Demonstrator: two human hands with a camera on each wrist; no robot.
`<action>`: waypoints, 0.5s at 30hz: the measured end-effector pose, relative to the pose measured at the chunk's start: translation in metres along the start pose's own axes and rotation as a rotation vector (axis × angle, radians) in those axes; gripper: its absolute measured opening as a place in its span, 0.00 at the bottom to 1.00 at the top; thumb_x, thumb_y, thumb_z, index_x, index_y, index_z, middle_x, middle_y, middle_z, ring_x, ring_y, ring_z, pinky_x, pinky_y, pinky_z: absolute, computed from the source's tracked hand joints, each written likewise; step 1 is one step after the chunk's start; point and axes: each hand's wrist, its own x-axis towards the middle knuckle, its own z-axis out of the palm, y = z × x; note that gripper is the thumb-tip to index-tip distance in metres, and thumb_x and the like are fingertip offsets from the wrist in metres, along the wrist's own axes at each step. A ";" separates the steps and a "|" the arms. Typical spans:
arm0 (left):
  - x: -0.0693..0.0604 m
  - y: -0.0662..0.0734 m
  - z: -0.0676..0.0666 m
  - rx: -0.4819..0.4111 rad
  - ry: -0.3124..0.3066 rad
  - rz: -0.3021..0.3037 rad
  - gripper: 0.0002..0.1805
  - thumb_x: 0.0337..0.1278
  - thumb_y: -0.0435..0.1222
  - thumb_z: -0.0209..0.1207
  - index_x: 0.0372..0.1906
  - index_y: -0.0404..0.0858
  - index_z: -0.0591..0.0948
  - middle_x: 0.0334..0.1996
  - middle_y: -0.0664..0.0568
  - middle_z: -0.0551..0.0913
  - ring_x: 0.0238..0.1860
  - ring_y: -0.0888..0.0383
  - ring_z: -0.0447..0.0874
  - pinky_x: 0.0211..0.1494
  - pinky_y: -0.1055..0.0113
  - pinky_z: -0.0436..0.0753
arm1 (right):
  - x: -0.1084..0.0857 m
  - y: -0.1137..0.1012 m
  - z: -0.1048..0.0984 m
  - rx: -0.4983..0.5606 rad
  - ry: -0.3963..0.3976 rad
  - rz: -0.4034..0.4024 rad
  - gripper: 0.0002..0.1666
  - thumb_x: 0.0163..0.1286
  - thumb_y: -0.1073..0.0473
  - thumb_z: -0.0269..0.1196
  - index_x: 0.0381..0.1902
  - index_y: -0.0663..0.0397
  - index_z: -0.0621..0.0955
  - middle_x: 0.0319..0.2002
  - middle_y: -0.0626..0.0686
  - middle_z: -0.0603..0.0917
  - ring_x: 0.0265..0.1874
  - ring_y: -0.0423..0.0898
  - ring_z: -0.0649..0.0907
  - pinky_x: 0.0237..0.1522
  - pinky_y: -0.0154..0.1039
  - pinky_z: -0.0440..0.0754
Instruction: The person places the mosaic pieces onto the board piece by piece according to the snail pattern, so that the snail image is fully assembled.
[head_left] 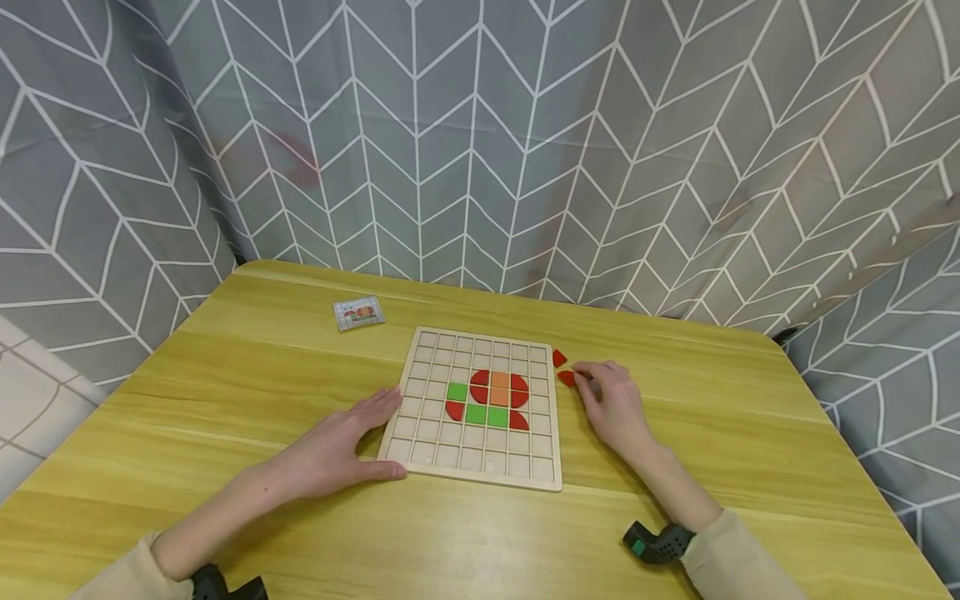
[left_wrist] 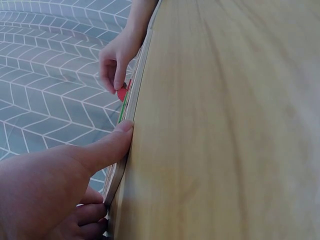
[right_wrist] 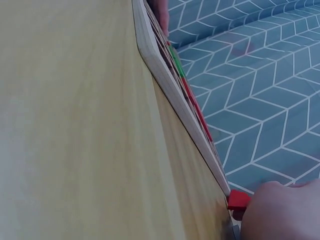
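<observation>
A square wooden grid board (head_left: 442,454) lies on the table, with orange squares (head_left: 499,388), green squares (head_left: 476,414) and several red quarter-round pieces (head_left: 519,420) in its middle cells. My left hand (head_left: 337,450) rests at the board's near-left corner, fingers along the left side and thumb (left_wrist: 107,150) against the near edge. Just off the board's right side, my right hand (head_left: 615,408) pinches a red quarter-round piece (head_left: 566,378), which shows at the fingertips in both wrist views. A second red piece (head_left: 559,358) lies on the table slightly farther back.
A small picture card (head_left: 359,313) lies behind the board to the left, showing a coloured figure on a grid. Patterned grey curtains (head_left: 450,150) hang behind the wooden table (head_left: 247,358) and at its sides.
</observation>
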 end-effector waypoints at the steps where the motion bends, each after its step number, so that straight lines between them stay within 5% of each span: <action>1: 0.000 0.000 0.000 0.000 -0.001 0.001 0.57 0.48 0.65 0.66 0.76 0.34 0.62 0.77 0.40 0.59 0.76 0.39 0.58 0.73 0.41 0.64 | 0.000 0.000 0.000 0.001 0.001 0.012 0.08 0.63 0.69 0.69 0.41 0.63 0.86 0.33 0.57 0.87 0.33 0.51 0.80 0.39 0.50 0.75; 15: -0.002 0.003 -0.002 0.002 0.012 -0.014 0.56 0.48 0.64 0.67 0.76 0.36 0.62 0.76 0.39 0.61 0.75 0.38 0.59 0.71 0.39 0.66 | -0.002 0.001 0.001 0.045 -0.020 0.033 0.19 0.54 0.64 0.77 0.44 0.59 0.86 0.35 0.54 0.89 0.36 0.50 0.81 0.40 0.47 0.74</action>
